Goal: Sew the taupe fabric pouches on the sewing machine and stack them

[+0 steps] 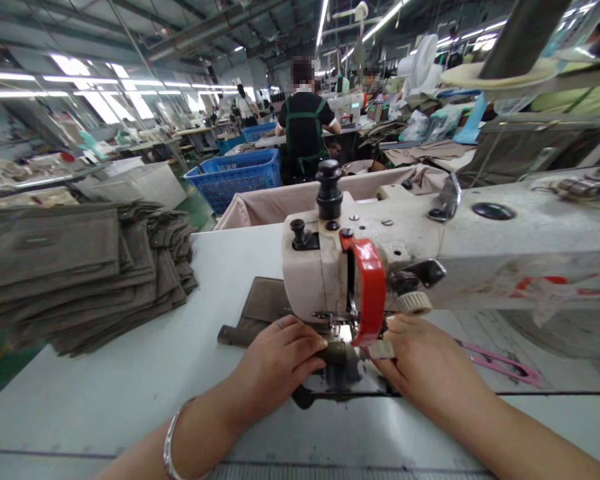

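Observation:
A cream sewing machine (430, 253) with a red guard (370, 293) stands on the white table (130, 373). A grey-brown fabric piece (263, 307) lies under its head, running back to the left. My left hand (280, 363) rests on the fabric just left of the needle, fingers curled and pinching a folded edge (336, 352). My right hand (425, 363) presses on the fabric at the right of the needle, fingers closed on it beneath the guard. A bracelet (173, 443) is on my left wrist.
A tall stack of grey-brown fabric pieces (80, 273) sits at the table's left. Pink scissors (500, 367) lie to the right of my right hand. Behind the table are a fabric-lined bin (280, 200), blue baskets (235, 177) and a person (305, 127) standing at another bench.

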Available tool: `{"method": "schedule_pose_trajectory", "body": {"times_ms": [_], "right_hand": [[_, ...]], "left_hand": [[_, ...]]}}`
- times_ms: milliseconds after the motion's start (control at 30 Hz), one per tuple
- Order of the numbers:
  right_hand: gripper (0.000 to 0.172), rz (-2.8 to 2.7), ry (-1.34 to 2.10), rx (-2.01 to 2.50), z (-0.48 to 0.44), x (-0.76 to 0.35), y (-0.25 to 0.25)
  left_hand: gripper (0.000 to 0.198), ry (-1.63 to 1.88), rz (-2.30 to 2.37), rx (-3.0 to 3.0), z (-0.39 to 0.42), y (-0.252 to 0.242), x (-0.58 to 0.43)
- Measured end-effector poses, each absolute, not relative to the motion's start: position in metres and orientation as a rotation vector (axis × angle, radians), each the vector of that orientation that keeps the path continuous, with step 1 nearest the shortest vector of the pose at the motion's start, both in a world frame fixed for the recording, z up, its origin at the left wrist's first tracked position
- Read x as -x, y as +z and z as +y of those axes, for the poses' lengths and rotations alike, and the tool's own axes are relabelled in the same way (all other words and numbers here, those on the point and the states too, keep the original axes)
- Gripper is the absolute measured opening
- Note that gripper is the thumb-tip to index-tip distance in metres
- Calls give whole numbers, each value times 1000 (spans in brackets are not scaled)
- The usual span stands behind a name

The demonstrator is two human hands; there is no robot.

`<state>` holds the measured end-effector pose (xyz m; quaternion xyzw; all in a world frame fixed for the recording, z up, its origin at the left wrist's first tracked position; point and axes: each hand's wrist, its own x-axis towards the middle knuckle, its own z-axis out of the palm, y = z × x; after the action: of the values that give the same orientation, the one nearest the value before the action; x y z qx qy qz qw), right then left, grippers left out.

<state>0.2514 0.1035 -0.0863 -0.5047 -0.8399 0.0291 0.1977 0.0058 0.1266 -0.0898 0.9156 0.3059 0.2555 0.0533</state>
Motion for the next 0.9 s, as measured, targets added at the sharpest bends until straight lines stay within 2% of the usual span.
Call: {"method": "schedule_pose_trajectory", "body": {"times_ms": [133, 267, 433, 667, 900], "right_hand": [[10, -2302, 170, 1165, 98, -242, -87], [22, -2311, 260, 1024, 95, -233, -91], [22, -2296, 325, 1077, 94, -231, -91], [18, -2265, 163, 1076, 97, -231, -92], [21, -2249, 93, 1116, 103, -232, -97]], "left_hand": [[15, 679, 899, -2713, 117, -92, -16], [24, 682, 953, -2657, 109, -93, -18], [15, 819, 944, -2635, 109, -93, -21], [20, 835, 983, -2672, 117, -91, -26], [14, 876, 1067, -2654, 126, -95, -27]]}}
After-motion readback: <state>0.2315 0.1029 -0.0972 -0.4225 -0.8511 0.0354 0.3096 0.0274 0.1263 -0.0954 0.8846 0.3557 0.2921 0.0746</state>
